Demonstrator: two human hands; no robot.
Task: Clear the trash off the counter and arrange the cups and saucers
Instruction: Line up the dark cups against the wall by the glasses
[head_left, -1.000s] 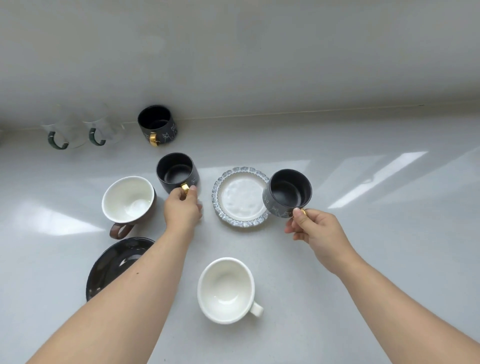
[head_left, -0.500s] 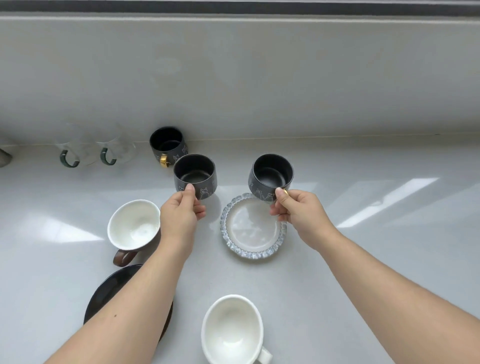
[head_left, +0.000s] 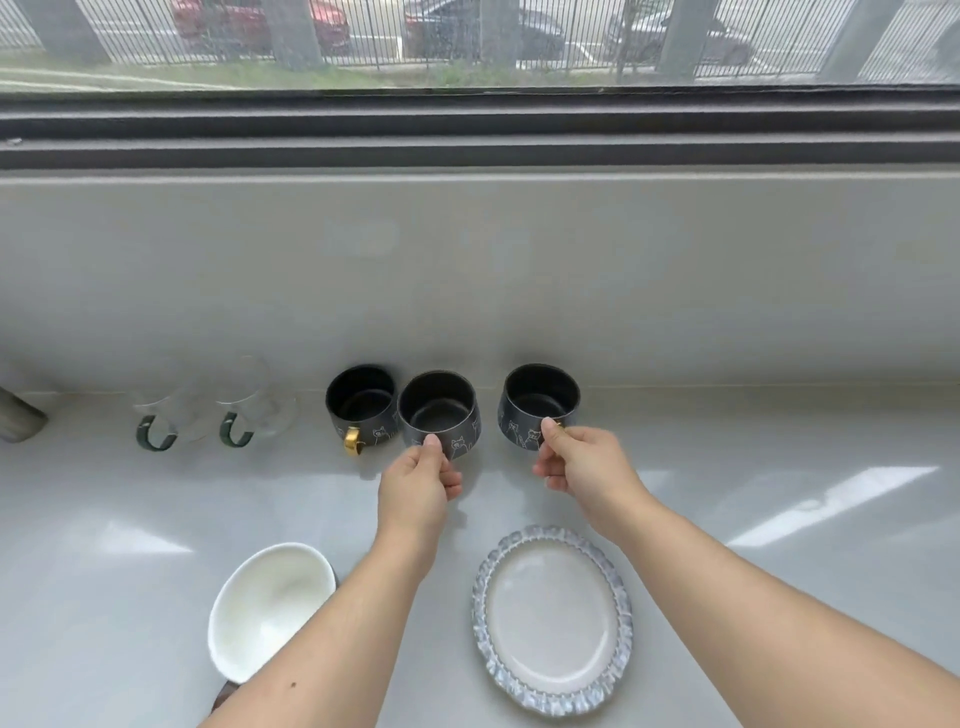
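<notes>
My left hand (head_left: 418, 480) grips a black cup (head_left: 439, 410) by its handle, close beside a third black cup with a gold handle (head_left: 361, 405) that stands by the back wall. My right hand (head_left: 582, 467) grips another black cup (head_left: 540, 402) by its handle, a little to the right, also near the wall. Whether the two held cups touch the counter I cannot tell. A white saucer with a blue ruffled rim (head_left: 551, 618) lies near me, right of centre. A white cup with a brown outside (head_left: 270, 605) stands at the lower left, partly hidden by my left forearm.
Two clear glass cups with green handles (head_left: 156, 423) (head_left: 244, 415) stand along the wall at the left. A grey metal object (head_left: 18, 421) pokes in at the far left edge. The white counter (head_left: 779, 519) meets a pale backsplash under a window.
Both hands carried their black cups away from me toward the back wall, beside the gold-handled cup. The view tilted up; the second white cup and the black saucer dropped out of sight.
</notes>
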